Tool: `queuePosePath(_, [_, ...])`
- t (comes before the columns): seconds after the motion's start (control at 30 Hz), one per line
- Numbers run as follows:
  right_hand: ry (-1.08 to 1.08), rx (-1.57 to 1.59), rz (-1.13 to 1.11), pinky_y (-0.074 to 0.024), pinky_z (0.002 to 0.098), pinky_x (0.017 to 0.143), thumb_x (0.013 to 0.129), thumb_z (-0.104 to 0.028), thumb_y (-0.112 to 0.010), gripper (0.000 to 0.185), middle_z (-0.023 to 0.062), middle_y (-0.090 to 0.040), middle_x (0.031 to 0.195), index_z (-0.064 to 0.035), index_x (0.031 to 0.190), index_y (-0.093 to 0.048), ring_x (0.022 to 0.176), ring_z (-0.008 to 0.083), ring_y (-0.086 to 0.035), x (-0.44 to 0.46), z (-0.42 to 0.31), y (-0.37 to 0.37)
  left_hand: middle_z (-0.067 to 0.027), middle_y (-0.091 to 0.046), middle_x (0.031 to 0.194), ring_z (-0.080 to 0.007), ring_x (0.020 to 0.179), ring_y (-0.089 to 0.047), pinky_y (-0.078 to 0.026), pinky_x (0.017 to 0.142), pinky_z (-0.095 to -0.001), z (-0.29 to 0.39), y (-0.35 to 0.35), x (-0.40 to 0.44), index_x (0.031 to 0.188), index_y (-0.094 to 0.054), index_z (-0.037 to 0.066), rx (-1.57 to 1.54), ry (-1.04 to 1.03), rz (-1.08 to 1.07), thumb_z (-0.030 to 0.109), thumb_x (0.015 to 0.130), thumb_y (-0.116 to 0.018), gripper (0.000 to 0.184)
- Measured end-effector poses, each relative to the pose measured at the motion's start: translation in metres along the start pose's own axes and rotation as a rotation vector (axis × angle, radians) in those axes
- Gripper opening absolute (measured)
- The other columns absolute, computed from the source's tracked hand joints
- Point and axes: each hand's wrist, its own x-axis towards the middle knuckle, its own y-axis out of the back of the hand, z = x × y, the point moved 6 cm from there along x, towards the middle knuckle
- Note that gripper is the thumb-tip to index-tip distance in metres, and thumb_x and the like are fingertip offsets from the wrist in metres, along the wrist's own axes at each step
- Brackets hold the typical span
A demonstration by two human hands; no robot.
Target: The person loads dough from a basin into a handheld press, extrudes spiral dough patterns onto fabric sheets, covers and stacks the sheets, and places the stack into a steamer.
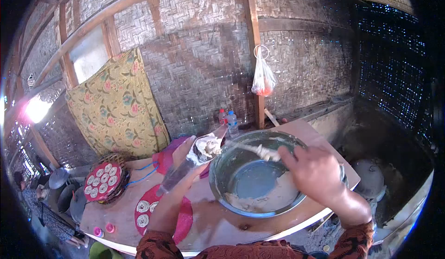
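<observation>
My left hand (184, 153) is wrapped round a clear plastic piping bag (178, 174). Its wide mouth faces up and holds pale dough (209, 147), while the narrow end slants down to the left. My right hand (316, 170) grips a dough-smeared spoon (248, 147) above a large metal basin (214, 180). The spoon's far end reaches close to the bag's mouth; whether they touch, I cannot tell. A layer of pale dough (282, 191) lies along the basin's near side. Below my left forearm, a round red mat (184, 215) carries several piped dough coils.
At the table's left, stacked round trays (103, 181) bear more piped coils. Two small pink-lidded containers (104, 230) stand near the front edge. Bottles (232, 124) stand behind the basin. A plastic bag (263, 80) hangs on a post. A person sits at far left (44, 210).
</observation>
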Motion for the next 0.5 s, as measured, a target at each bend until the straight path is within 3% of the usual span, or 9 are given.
queuePosePath(0.1, [-0.006, -0.026, 0.048, -0.0437, 0.0288, 0.047, 0.072, -0.014, -0.055, 0.028, 0.0006, -0.05, 0.063, -0.0102, 0.1, -0.058, 0.055, 0.0159, -0.057, 0.001, -0.002, -0.001, -0.0104, -0.059, 0.077, -0.0279, 0.07, -0.061, -0.047, 0.061, -0.0379, 0.009, -0.003, 0.003, 0.087, -0.057, 0.007, -0.03, -0.028, -0.007, 0.032, 0.073, -0.067, 0.03])
queuePosePath(0.23, [0.138, -0.006, 0.069, -0.0428, 0.0284, 0.049, 0.073, -0.015, -0.055, 0.025, 0.0001, -0.05, 0.063, -0.0074, 0.096, -0.058, 0.055, 0.0155, -0.056, 0.016, -0.023, 0.006, -0.0107, -0.06, 0.079, -0.0269, 0.072, -0.062, -0.048, 0.062, -0.0371, 0.013, -0.018, -0.011, 0.09, -0.057, 0.005, -0.248, -0.001, -0.036, 0.029, 0.075, -0.067, 0.03])
queuePosePath(0.3, [0.19, 0.026, 0.061, -0.0424, 0.0281, 0.05, 0.073, -0.016, -0.054, 0.024, -0.0001, -0.05, 0.063, -0.0064, 0.095, -0.058, 0.055, 0.015, -0.055, 0.019, -0.035, -0.006, -0.0104, -0.056, 0.077, -0.028, 0.069, -0.06, -0.046, 0.06, -0.0335, 0.052, -0.01, -0.009, 0.091, -0.058, 0.007, -0.071, -0.098, -0.023, 0.028, 0.072, -0.067, 0.03])
queuePosePath(0.43, [0.265, -0.096, 0.056, -0.0394, 0.0265, 0.048, 0.073, -0.018, -0.055, 0.029, -0.0015, -0.047, 0.065, -0.0136, 0.102, -0.057, 0.056, 0.0134, -0.053, 0.003, -0.047, -0.017, -0.0089, -0.06, 0.082, -0.0254, 0.073, -0.062, -0.049, 0.064, -0.0331, 0.021, -0.007, -0.014, 0.093, -0.058, 0.006, -0.027, -0.129, 0.005, 0.027, 0.075, -0.067, 0.029])
queuePosePath(0.47, [0.171, -0.068, 0.051, -0.039, 0.0273, 0.046, 0.072, -0.018, -0.056, 0.029, -0.0008, -0.046, 0.064, -0.0142, 0.101, -0.058, 0.056, 0.0133, -0.053, -0.003, -0.038, -0.005, -0.0082, -0.062, 0.085, -0.0244, 0.075, -0.063, -0.05, 0.066, -0.0325, 0.007, -0.007, -0.017, 0.094, -0.058, 0.007, -0.052, -0.105, 0.003, 0.025, 0.077, -0.067, 0.026])
queuePosePath(0.5, [0.08, -0.047, 0.052, -0.0387, 0.028, 0.045, 0.072, -0.018, -0.057, 0.03, -0.0002, -0.045, 0.063, -0.0147, 0.101, -0.059, 0.055, 0.0132, -0.053, -0.007, -0.024, 0.003, -0.0112, -0.062, 0.094, -0.0252, 0.086, -0.061, -0.048, 0.077, -0.037, -0.009, -0.014, -0.016, 0.098, -0.057, 0.003, -0.642, 0.095, -0.064, 0.027, 0.083, -0.058, 0.029])
